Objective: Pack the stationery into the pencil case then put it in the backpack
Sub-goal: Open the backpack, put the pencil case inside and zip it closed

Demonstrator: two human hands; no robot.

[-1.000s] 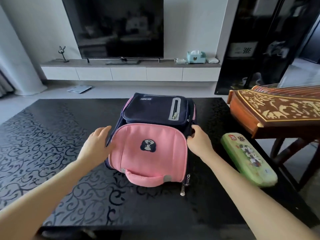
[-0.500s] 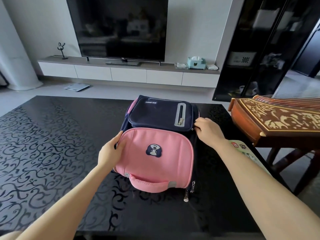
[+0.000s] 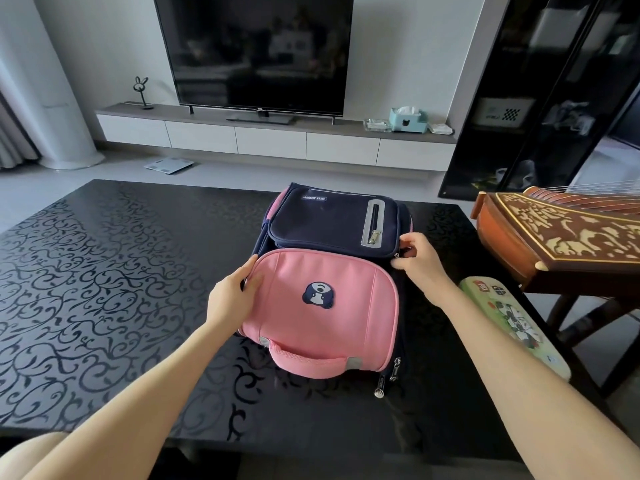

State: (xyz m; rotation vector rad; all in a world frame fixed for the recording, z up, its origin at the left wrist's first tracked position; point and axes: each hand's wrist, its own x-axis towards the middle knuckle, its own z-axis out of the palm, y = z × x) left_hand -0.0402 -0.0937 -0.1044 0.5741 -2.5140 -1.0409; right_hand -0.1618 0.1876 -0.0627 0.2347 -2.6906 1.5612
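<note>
A pink and navy backpack (image 3: 322, 306) lies flat on the black patterned table (image 3: 104, 289), its pink flap with a dog badge facing up. My left hand (image 3: 235, 296) grips the left edge of the pink flap, thumb on top. At the bag's right side, where pink meets navy, my right hand (image 3: 419, 258) pinches what looks like a zipper pull. A green pencil case (image 3: 512, 320) with cartoon print lies closed on the table to the right of the bag, partly hidden by my right forearm.
A carved wooden zither (image 3: 554, 237) on a stand sits close to the table's right edge. Two zipper pulls (image 3: 384, 379) hang at the bag's near right corner. Beyond the table are a TV console (image 3: 270, 136) and a dark cabinet (image 3: 540, 98).
My left hand closed in and took hold of the pink flap's edge. My right hand slid up the bag's right side and now pinches there. The view shifted slightly.
</note>
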